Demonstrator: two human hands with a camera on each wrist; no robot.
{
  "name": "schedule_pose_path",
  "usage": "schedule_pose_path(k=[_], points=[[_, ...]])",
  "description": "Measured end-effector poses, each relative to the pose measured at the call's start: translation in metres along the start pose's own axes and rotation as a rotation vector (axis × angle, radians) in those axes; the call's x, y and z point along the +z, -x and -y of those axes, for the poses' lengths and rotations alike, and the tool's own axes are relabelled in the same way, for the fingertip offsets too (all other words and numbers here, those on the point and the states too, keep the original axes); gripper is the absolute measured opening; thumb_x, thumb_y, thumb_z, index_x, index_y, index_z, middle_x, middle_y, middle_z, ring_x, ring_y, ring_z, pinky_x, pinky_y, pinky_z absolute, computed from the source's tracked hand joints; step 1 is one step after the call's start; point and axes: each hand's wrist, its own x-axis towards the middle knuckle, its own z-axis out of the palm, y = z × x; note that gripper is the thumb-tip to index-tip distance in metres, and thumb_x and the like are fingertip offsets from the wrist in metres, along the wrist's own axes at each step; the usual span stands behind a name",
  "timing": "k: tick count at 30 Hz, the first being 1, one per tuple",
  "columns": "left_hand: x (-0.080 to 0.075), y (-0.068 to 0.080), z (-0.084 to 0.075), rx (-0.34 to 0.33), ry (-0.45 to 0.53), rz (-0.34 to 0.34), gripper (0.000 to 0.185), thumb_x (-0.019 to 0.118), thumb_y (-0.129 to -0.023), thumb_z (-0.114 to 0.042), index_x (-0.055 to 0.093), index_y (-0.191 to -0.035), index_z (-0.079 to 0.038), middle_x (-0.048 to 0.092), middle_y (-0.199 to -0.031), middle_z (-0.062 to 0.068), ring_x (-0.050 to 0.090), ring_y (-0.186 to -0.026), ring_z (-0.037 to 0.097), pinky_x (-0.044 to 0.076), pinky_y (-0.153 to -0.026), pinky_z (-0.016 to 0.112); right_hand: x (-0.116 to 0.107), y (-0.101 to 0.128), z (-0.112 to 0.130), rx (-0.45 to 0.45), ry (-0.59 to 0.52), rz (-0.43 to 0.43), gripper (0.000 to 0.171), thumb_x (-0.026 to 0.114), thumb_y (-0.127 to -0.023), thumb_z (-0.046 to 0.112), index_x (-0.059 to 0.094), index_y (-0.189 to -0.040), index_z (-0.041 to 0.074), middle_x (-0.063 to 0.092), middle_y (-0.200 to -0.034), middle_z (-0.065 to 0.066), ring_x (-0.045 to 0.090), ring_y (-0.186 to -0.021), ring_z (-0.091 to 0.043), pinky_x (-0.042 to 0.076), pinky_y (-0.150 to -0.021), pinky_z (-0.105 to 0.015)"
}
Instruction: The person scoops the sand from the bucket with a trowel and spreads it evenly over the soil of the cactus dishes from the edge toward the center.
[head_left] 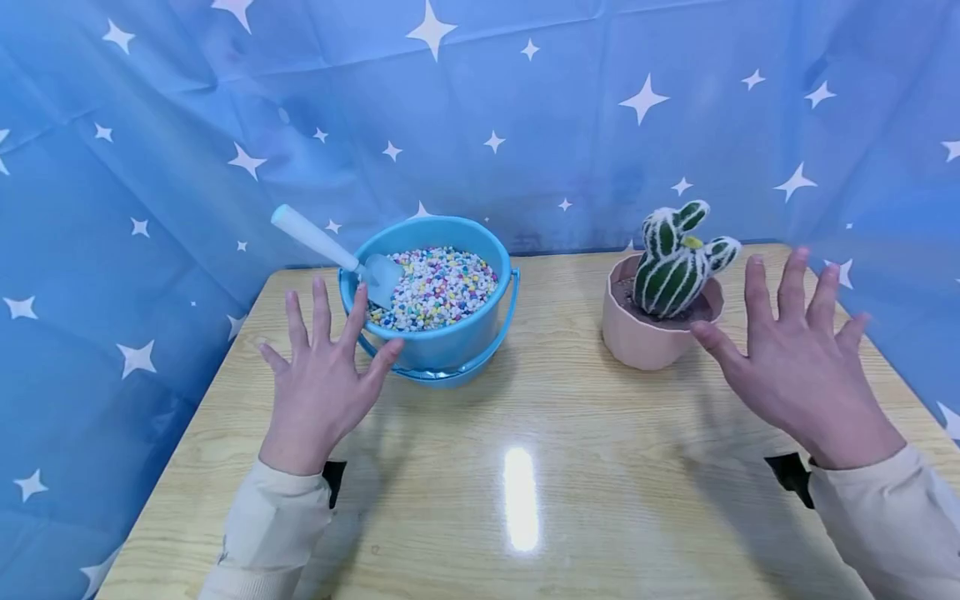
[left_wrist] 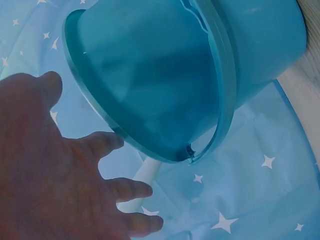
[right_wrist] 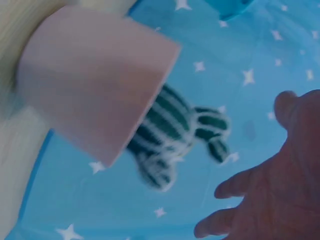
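Note:
A blue bucket (head_left: 450,342) full of coloured pebbles (head_left: 438,285) stands at the back of the wooden table (head_left: 525,467). A pale blue scoop (head_left: 337,254) leans in it, handle up to the left. My left hand (head_left: 322,379) hovers open just left of the bucket (left_wrist: 165,75), fingers (left_wrist: 125,190) spread, holding nothing. A pink pot (head_left: 645,333) with a green-and-white toy cactus (head_left: 678,258) stands to the right. My right hand (head_left: 795,367) is open beside the pot (right_wrist: 95,85), thumb near its rim, apart from the cactus (right_wrist: 170,135).
A blue cloth with white stars (head_left: 525,108) hangs behind and along both sides of the table. The bucket's handle (head_left: 480,362) hangs down over its front. The table's near half shows a bright light reflection (head_left: 521,500).

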Motion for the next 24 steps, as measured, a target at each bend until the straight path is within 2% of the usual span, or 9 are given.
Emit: schedule_pose_path(k=[3, 5, 7, 9, 13, 16, 17, 18, 24], points=[[-0.001, -0.001, 0.003, -0.002, 0.015, -0.051, 0.081, 0.036, -0.097, -0.069, 0.023, -0.157, -0.016, 0.007, -0.161, 0.021, -0.009, -0.146, 0.042, 0.012, -0.100, 0.085, -0.002, 0.001, 0.012, -0.033, -0.049, -0.050, 0.089, 0.050, -0.099, 0.056, 0.008, -0.157, 0.003, 0.000, -0.156, -0.034, -0.001, -0.141, -0.054, 0.016, -0.101, -0.080], [-0.003, -0.002, 0.008, -0.018, 0.060, -0.142, 0.077, 0.043, -0.099, -0.061, 0.035, -0.152, -0.006, 0.029, -0.154, 0.026, 0.016, -0.143, 0.046, 0.027, -0.101, 0.077, -0.004, 0.000, 0.027, -0.096, -0.111, -0.103, 0.082, 0.056, -0.098, 0.050, 0.020, -0.155, 0.003, 0.022, -0.153, -0.034, 0.022, -0.137, -0.055, 0.031, -0.096, -0.078], [-0.004, -0.006, 0.013, -0.049, 0.180, -0.252, 0.066, 0.050, -0.100, -0.049, 0.046, -0.142, 0.002, 0.049, -0.136, 0.025, 0.043, -0.128, 0.043, 0.045, -0.093, 0.066, -0.002, -0.004, 0.043, -0.152, -0.195, -0.120, 0.074, 0.058, -0.098, 0.046, 0.031, -0.153, 0.004, 0.040, -0.146, -0.028, 0.041, -0.128, -0.051, 0.039, -0.088, -0.075], [-0.004, -0.015, 0.019, -0.077, 0.337, -0.363, 0.051, 0.054, -0.101, -0.037, 0.057, -0.131, 0.004, 0.062, -0.113, 0.021, 0.059, -0.104, 0.035, 0.054, -0.079, 0.052, 0.004, -0.014, 0.057, -0.201, -0.301, -0.092, 0.068, 0.057, -0.099, 0.044, 0.035, -0.151, 0.006, 0.045, -0.145, -0.022, 0.044, -0.128, -0.044, 0.041, -0.095, -0.069], [-0.005, -0.031, 0.031, -0.133, 0.572, -0.486, 0.037, 0.053, -0.101, -0.030, 0.067, -0.121, -0.003, 0.067, -0.089, 0.011, 0.062, -0.079, 0.019, 0.052, -0.076, 0.031, 0.030, -0.048, 0.079, -0.264, -0.499, 0.022, 0.066, 0.054, -0.100, 0.048, 0.037, -0.151, 0.010, 0.046, -0.146, -0.014, 0.049, -0.126, -0.037, 0.042, -0.103, -0.057], [-0.005, -0.042, 0.038, -0.154, 0.627, -0.495, 0.038, 0.055, -0.100, -0.034, 0.068, -0.123, -0.005, 0.068, -0.088, 0.009, 0.060, -0.077, 0.014, 0.049, -0.076, 0.023, 0.049, -0.072, 0.092, -0.279, -0.602, 0.115, 0.070, 0.053, -0.100, 0.050, 0.030, -0.154, 0.012, 0.039, -0.151, -0.013, 0.044, -0.132, -0.034, 0.042, -0.105, -0.055], [-0.004, -0.045, 0.040, -0.160, 0.640, -0.487, 0.039, 0.055, -0.100, -0.035, 0.067, -0.124, -0.006, 0.068, -0.088, 0.009, 0.060, -0.078, 0.013, 0.050, -0.068, 0.022, 0.055, -0.078, 0.096, -0.283, -0.631, 0.138, 0.071, 0.052, -0.100, 0.050, 0.028, -0.155, 0.012, 0.036, -0.153, -0.012, 0.042, -0.134, -0.033, 0.041, -0.107, -0.054], [-0.004, -0.048, 0.041, -0.160, 0.649, -0.480, 0.041, 0.056, -0.100, -0.036, 0.066, -0.126, -0.006, 0.067, -0.090, 0.009, 0.060, -0.079, 0.013, 0.051, -0.069, 0.022, 0.059, -0.083, 0.099, -0.288, -0.655, 0.155, 0.072, 0.052, -0.100, 0.050, 0.026, -0.156, 0.013, 0.032, -0.155, -0.011, 0.039, -0.137, -0.031, 0.041, -0.107, -0.053], [-0.006, -0.058, 0.047, -0.146, 0.735, -0.488, 0.043, 0.063, -0.098, -0.033, 0.063, -0.129, -0.003, 0.066, -0.110, 0.010, 0.064, -0.103, 0.018, 0.055, -0.091, 0.027, 0.075, -0.100, 0.118, -0.301, -0.744, 0.199, 0.073, 0.053, -0.100, 0.048, 0.022, -0.157, 0.015, 0.022, -0.160, -0.005, 0.033, -0.141, -0.027, 0.038, -0.110, -0.051]])
